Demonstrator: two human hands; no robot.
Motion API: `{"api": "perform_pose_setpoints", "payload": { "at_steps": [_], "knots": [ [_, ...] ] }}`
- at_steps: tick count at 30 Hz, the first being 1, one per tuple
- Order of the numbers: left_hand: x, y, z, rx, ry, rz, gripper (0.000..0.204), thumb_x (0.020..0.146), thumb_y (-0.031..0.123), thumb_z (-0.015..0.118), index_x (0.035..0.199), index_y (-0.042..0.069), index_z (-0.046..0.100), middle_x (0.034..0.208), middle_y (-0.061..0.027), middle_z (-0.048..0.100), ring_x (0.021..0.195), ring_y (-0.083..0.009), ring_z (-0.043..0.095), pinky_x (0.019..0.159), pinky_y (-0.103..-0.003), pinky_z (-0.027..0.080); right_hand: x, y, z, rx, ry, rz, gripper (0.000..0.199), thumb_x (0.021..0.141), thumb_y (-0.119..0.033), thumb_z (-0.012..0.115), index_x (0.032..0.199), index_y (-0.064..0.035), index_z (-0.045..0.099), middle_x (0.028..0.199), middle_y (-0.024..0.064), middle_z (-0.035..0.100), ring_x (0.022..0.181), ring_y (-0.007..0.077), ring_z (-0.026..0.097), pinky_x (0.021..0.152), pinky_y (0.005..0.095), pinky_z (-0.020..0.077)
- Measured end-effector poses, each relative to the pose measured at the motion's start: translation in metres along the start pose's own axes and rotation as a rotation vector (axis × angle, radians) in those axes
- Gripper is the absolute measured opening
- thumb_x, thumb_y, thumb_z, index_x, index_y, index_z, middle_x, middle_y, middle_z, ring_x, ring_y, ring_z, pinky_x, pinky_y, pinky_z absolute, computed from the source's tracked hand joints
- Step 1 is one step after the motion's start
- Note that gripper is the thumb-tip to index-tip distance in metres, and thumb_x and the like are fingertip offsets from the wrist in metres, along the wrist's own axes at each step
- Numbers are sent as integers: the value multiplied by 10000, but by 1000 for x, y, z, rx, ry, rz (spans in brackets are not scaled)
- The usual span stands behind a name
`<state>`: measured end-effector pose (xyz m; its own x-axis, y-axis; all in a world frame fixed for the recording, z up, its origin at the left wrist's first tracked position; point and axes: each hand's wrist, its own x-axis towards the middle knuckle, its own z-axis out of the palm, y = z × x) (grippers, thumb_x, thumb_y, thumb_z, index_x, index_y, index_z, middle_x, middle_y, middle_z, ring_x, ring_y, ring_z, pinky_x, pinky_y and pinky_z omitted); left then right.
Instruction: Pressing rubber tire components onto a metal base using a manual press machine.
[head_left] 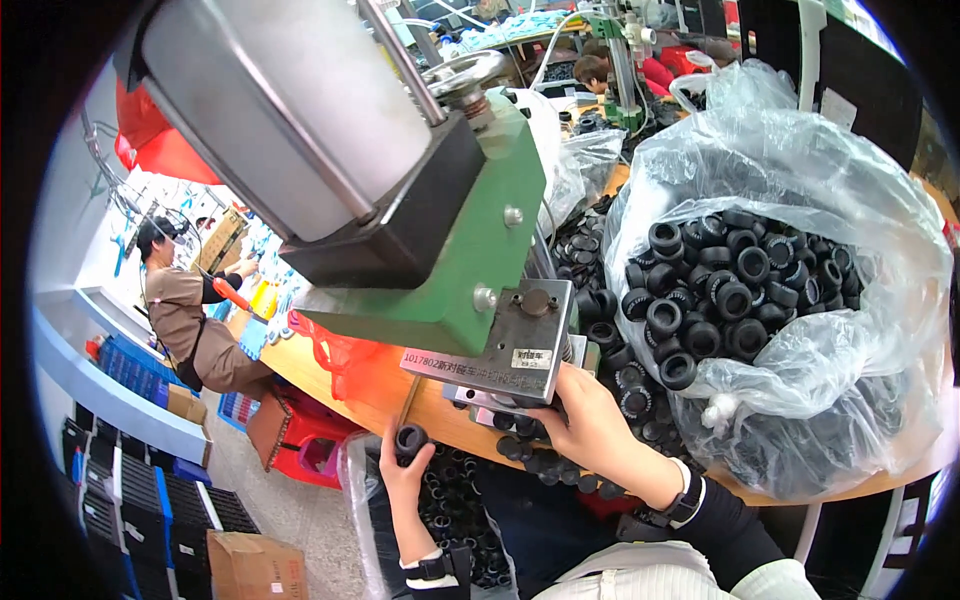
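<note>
My left hand (pixel 404 482) is closed around a small black rubber tire (pixel 410 441), pinched between thumb and fingers over the table's front edge. Just above those fingers a thin brownish rod (pixel 409 398) shows; I cannot tell whether I hold it. My right hand (pixel 598 432) reaches in at the steel die (pixel 500 365) of a green press (pixel 450 270). Its thumb and fingers bend in beneath the upper plate, and the fingertips and whatever lies between them are hidden. Black round pieces (pixel 545 465) lie just below the die, beside my right wrist.
A clear plastic bag (pixel 800 175) full of black tires (pixel 733 300) stands on the wooden table (pixel 310 372) at right. Below, a lined container (pixel 362 500) holds more black pieces. A seated person (pixel 190 310) works at far left, near red stools (pixel 300 440) and a cardboard box (pixel 255 565).
</note>
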<state>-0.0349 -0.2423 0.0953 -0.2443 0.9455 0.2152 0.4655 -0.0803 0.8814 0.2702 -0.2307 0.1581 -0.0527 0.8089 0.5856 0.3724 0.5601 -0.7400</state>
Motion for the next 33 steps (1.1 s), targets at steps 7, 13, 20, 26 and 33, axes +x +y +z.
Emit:
{"api": "perform_pose_setpoints", "payload": {
  "at_steps": [7,13,20,26,33],
  "knots": [
    [14,-27,15,385,81,291,535,816,152,697,1280,-31,507,1324,-198,517,1289,-392,412,1089,-439,296,17,-15,-1,-96,-68,61,288,751,-77,695,1030,-38,634,961,180,629,897,391,593,763,443,496],
    [100,-52,102,186,-341,500,382,909,152,573,1240,-33,529,1251,-163,568,1178,-341,514,1002,-411,388,26,-13,2,5,-127,160,320,736,-137,730,1028,-39,643,940,188,646,857,382,615,741,413,515],
    [106,-59,103,-259,-327,48,388,909,161,571,1243,-31,522,1243,-138,570,1136,-310,533,987,-412,398,-56,36,-52,-402,98,141,574,676,-68,745,1207,-17,533,1165,165,536,1025,338,542,889,403,464],
    [97,-50,139,-553,-245,-295,446,917,196,563,1299,-20,481,1263,-101,548,1137,-239,521,1003,-389,388,-79,69,-61,-739,-290,272,586,671,-106,750,1196,-36,498,1122,151,519,1027,338,531,872,405,463],
    [73,-48,105,-379,-238,124,406,919,205,537,1245,-39,518,1211,-116,561,1115,-203,526,971,-351,399,-81,20,-95,99,150,460,510,669,18,696,1094,-15,416,1048,127,494,987,261,580,859,327,477]
  ]
}}
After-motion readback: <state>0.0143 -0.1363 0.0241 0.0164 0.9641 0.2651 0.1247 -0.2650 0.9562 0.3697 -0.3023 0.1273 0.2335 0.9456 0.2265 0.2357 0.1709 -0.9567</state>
